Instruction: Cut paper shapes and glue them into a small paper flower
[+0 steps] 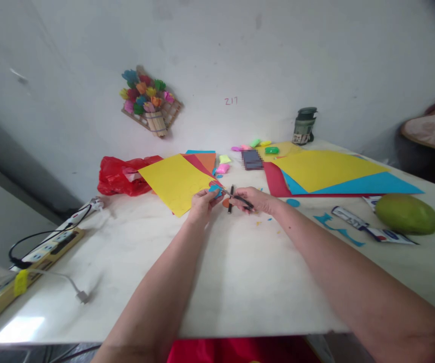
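Near the middle of the table, my left hand (202,204) pinches a small piece of blue paper (215,188). My right hand (254,199) is closed around the dark handles of a pair of scissors (244,202), whose blades point left and meet the blue paper's edge. Just beneath, a black pen-like stick (231,199) lies on the table between the hands. An orange paper disc (226,202) is partly hidden by it and by the scissors. A yellow paper sheet (177,182) lies beside my left hand.
At the right lie a blue disc (293,202), blue offcuts (328,222), tubes (349,218), a green mango-like fruit (406,214) and large coloured sheets (334,169). A red plastic bag (124,175) and power strips (60,242) are at the left. A dark green bottle (304,126) stands behind.
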Tool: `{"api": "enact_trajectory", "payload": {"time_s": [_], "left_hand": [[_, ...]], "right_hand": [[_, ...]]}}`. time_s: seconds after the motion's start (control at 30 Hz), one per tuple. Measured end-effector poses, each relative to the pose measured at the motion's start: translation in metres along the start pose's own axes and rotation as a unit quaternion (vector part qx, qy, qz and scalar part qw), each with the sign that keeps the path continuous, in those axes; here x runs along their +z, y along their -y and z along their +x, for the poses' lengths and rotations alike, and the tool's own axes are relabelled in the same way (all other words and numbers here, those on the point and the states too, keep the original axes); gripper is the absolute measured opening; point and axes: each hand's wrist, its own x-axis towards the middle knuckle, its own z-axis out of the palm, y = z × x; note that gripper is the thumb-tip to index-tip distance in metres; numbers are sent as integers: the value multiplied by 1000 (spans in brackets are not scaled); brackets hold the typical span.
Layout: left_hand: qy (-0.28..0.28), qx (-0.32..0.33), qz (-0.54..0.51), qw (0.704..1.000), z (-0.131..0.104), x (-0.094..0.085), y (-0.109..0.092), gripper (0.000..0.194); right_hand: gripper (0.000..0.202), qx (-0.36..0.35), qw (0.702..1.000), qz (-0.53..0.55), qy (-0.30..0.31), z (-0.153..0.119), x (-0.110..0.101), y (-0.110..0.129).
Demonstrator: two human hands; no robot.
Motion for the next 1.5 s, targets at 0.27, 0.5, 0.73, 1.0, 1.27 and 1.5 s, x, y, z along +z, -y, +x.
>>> {"api": "enact_trajectory", "payload": {"time_s": [0.27, 0.5, 0.73, 1.0, 1.27, 1.5], "left_hand": [[15, 0, 10, 1000, 0, -1, 0, 14], [7, -7, 14, 1000, -1, 0, -1, 15], [10, -12, 7, 1000, 0, -1, -1, 15], [0, -20, 1, 1000, -2, 0, -3, 15], [7, -14, 5, 1000, -2, -1, -2, 15], [4, -22, 4, 1000, -3, 0, -4, 17]], "right_hand": [[33, -1, 1000, -3, 12, 4, -3, -6], [33, 2, 1000, -13, 10, 3, -2, -4], [26, -3, 1000, -1, 8, 1, -1, -1], [21, -4, 1000, 16, 0, 0, 1, 2], [25, -4, 1000, 16, -6, -1, 2, 4], [30, -2, 1000, 6, 2, -1, 0, 4]]}}
